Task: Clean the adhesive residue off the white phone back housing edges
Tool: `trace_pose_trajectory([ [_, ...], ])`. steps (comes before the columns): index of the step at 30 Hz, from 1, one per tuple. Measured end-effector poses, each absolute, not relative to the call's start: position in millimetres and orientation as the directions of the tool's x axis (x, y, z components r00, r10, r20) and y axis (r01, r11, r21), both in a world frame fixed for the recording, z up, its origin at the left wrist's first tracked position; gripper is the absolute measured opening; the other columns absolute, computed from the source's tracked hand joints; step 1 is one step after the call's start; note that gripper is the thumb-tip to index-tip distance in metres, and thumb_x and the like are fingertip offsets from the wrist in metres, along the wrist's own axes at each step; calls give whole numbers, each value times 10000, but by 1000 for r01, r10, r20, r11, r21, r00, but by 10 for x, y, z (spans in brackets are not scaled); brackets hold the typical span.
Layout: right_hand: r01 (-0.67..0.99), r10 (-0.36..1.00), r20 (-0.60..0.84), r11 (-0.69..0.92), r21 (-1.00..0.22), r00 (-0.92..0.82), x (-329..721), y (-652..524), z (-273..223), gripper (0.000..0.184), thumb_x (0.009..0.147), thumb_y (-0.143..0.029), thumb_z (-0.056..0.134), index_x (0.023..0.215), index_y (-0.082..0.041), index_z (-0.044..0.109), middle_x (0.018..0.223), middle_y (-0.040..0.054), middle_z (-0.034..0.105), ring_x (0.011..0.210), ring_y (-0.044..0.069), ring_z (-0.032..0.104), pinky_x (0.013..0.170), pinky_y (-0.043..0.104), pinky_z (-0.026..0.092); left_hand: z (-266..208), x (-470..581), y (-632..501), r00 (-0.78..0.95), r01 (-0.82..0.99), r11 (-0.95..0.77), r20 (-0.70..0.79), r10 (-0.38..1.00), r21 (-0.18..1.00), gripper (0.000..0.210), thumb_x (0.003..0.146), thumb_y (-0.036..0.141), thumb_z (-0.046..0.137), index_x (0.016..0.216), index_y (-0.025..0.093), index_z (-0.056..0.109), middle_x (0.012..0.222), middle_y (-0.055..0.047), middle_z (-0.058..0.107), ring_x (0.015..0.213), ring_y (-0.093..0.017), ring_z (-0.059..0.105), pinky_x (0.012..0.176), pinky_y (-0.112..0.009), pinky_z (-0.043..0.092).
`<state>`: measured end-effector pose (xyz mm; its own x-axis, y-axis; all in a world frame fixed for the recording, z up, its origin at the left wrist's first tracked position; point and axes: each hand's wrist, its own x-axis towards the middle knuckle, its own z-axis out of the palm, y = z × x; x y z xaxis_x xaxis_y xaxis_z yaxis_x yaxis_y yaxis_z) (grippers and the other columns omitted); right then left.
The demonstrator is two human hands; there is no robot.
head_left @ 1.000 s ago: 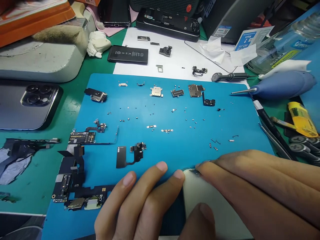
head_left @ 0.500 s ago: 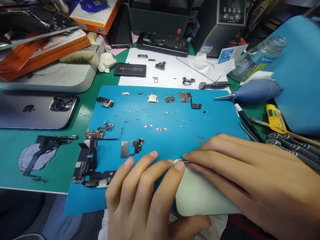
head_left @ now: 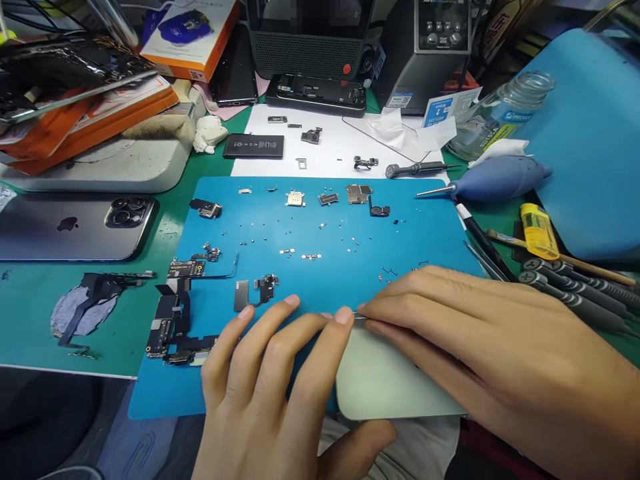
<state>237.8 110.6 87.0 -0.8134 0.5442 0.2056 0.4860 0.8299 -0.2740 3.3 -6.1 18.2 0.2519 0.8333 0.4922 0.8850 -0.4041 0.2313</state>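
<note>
A pale green phone housing [head_left: 390,380] lies smooth face up at the mat's front edge. My left hand [head_left: 270,387] steadies it, index fingertip on its far left corner and thumb along the near edge; the other fingers arch over the mat. My right hand [head_left: 480,353] lies across the housing's right side, its fingertips pinched together at the far edge. Whatever is between those fingertips is hidden. Left of my hands, on the blue mat [head_left: 280,220], are a phone logic board [head_left: 186,269] and a flex cable part [head_left: 256,291].
Tiny screws and metal brackets dot the mat. Beyond it, a battery [head_left: 254,146] and a screwdriver [head_left: 417,169] lie on white paper. A blue air blower [head_left: 495,182], glass jar [head_left: 520,113] and several screwdrivers [head_left: 575,287] flank the right. A dark phone [head_left: 75,227] lies left.
The view has shifted slightly, so the bench things appear a little further left. Both hands keep nearly the same hold on the housing, with the right fingertips still pinched at its far edge.
</note>
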Motion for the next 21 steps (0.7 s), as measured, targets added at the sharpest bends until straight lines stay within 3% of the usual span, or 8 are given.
trace_pose_trajectory([
  [6,506,561,231,824,-256,-795,2360,1038,787,334,1227,-154,491,1110,-195,802,984,33,739,867,211,688,737,399,496,304,-53,-63,316,873,-441,447,837,209,801,1084,503,789,1761,156,538,1552,-98,786,1596,-261,595,1499,-410,269],
  [10,548,576,234,817,-178,-783,2385,983,733,343,1247,-200,425,1222,-188,766,1078,66,743,920,258,672,750,452,473,348,-26,45,328,877,-438,420,846,199,728,1113,648,746,1649,165,645,1439,-83,838,1469,-262,615,1465,-368,222],
  [13,557,575,224,818,-140,-787,2382,950,727,329,1202,-174,444,1197,-179,773,1102,96,766,886,278,670,691,477,434,383,-3,110,313,871,-432,415,855,234,673,1150,728,656,1552,190,699,1359,-52,874,1348,-258,675,1362,-384,313],
  [16,566,590,194,807,-168,-784,2377,934,743,314,1175,-159,477,1187,-194,790,1091,90,781,871,262,668,695,474,449,412,5,139,321,864,-442,411,853,241,672,1169,740,606,1545,189,687,1362,-55,875,1303,-255,723,1258,-418,374],
  [21,594,622,149,781,-195,-769,2384,934,734,335,1194,-267,457,1097,-252,777,976,67,739,834,252,642,677,476,375,427,-8,129,300,863,-426,400,866,273,620,1173,679,645,1571,204,656,1381,-52,878,1306,-236,762,1286,-396,365],
])
